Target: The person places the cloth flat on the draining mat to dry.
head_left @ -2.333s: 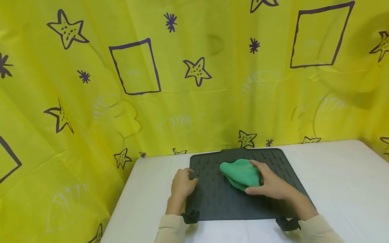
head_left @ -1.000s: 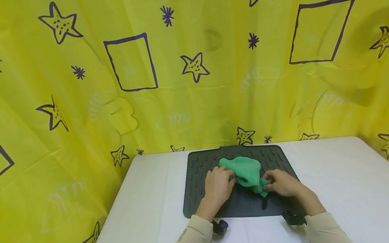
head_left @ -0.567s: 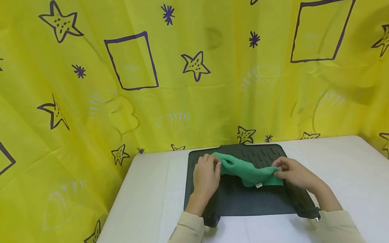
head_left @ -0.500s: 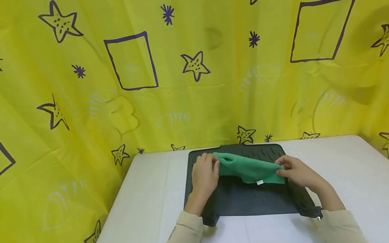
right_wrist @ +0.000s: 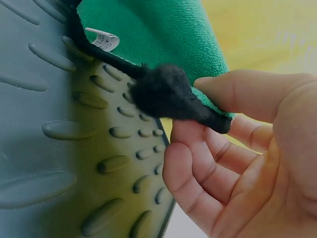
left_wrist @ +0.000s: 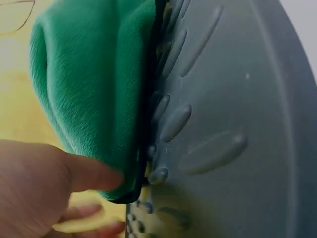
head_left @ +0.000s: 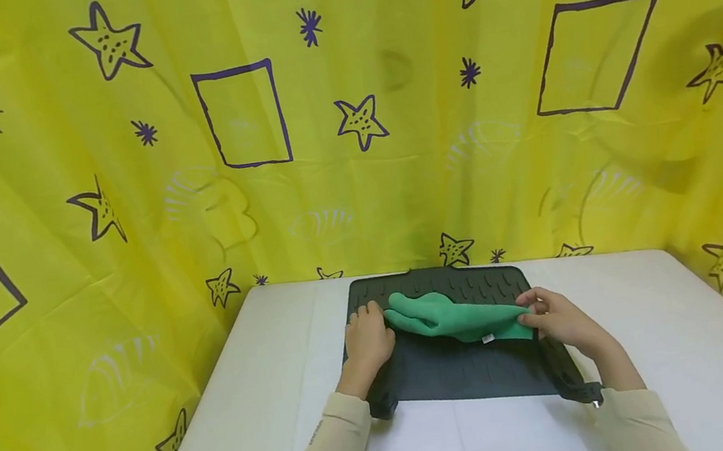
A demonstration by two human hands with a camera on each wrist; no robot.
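A green plush cloth (head_left: 451,317) with black trim and a small white label (right_wrist: 103,39) stretches across a dark ribbed mat (head_left: 466,376). At its right end my right hand (head_left: 555,318) pinches the edge between thumb and fingers. In the right wrist view a fuzzy black lump (right_wrist: 163,93) on the trim sits just before those fingers. My left hand (head_left: 369,336) is at the cloth's loose, folded left end. The left wrist view has its thumb overlapping the cloth's lower corner, with other fingers spread apart beneath, blurred.
The mat lies on a white-covered table (head_left: 639,325). Behind and to the left hangs a yellow curtain (head_left: 321,185) printed with purple stars and frames. Dark wrist mounts (head_left: 383,406) sit under both wrists, above the mat's near edge.
The cloth has gone from a bunched heap to a stretched strip with my right hand pulling rightward. Over the last half second my left hand has moved left and down, and the left end has slackened.
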